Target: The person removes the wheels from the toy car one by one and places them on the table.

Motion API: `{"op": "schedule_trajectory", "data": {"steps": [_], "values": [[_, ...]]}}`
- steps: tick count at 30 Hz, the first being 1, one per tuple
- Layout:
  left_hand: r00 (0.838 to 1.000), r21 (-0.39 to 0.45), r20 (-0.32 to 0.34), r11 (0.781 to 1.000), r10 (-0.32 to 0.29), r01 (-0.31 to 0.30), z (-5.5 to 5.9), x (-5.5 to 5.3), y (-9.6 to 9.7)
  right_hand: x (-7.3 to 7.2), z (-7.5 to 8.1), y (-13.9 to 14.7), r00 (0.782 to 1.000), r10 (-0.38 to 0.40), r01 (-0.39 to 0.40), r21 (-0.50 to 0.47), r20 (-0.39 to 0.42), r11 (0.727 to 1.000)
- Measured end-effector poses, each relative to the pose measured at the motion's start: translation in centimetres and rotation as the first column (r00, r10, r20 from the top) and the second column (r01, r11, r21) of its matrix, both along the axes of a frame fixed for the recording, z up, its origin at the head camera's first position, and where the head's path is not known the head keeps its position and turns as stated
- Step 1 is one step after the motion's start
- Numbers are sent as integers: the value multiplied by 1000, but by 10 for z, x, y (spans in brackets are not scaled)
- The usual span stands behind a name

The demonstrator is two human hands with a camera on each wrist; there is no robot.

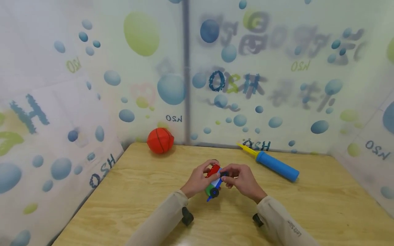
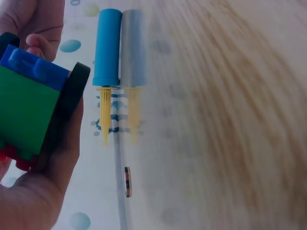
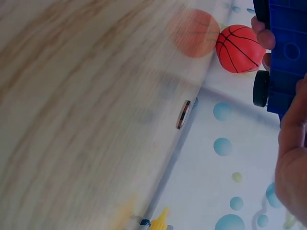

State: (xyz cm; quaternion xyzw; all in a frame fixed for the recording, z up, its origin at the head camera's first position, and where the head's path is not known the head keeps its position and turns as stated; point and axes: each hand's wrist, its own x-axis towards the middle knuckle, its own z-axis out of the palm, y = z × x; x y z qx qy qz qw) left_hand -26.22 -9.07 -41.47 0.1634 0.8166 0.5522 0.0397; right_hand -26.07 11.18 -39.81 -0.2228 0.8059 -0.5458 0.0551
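Observation:
A small toy car (image 1: 217,183) of red, white, green and blue blocks with black wheels is held above the wooden table between both hands. My left hand (image 1: 198,181) grips it from the left, thumb across its side. From the right, my right hand (image 1: 244,179) pinches a black wheel (image 1: 225,175) between thumb and fingers. The left wrist view shows the car's green block (image 2: 26,112) close up, with a blue studded piece (image 2: 36,67) and a wheel (image 2: 74,91) beside it. Its blue underside (image 3: 288,72) faces the right wrist camera.
A red ball (image 1: 160,140) with black lines sits at the table's back left. A blue hand pump (image 1: 277,166) with a yellow nozzle (image 1: 247,149) lies at the back right. Patterned curtain walls (image 1: 154,102) stand behind the wooden table (image 1: 123,198).

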Motion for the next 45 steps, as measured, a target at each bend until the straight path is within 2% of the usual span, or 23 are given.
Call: {"op": "schedule_trajectory", "data": {"steps": [7, 15, 26, 31, 34, 38, 42, 45], "values": [[1000, 9, -5, 1000, 21, -21, 2, 0, -2, 2, 1, -4, 999, -3, 3, -7, -34, 1000], [999, 49, 38, 999, 0, -1, 4, 1, -2, 3, -2, -1, 995, 21, -24, -29, -102, 999], [998, 72, 63, 997, -3, -2, 8, 1, 0, 3, 0, -1, 996, -11, 8, -35, -90, 999], [998, 61, 54, 998, 28, -31, 6, 1, -1, 3, -2, -3, 987, -10, 8, -17, -163, 1000], [996, 58, 69, 997, 47, -51, 5, 2, -2, 2, -1, -4, 983, 6, -5, 4, -186, 1000], [996, 95, 79, 994, 44, -51, 9, 2, -5, 0, 2, -2, 988, 32, -33, 2, -150, 999], [996, 139, 85, 990, 19, -31, 10, -1, -4, -2, 4, 2, 990, 20, -20, 2, -136, 1000], [996, 143, 91, 989, 23, -36, 10, -2, -3, -3, 5, 7, 991, 18, -17, 12, -131, 1000]]}}
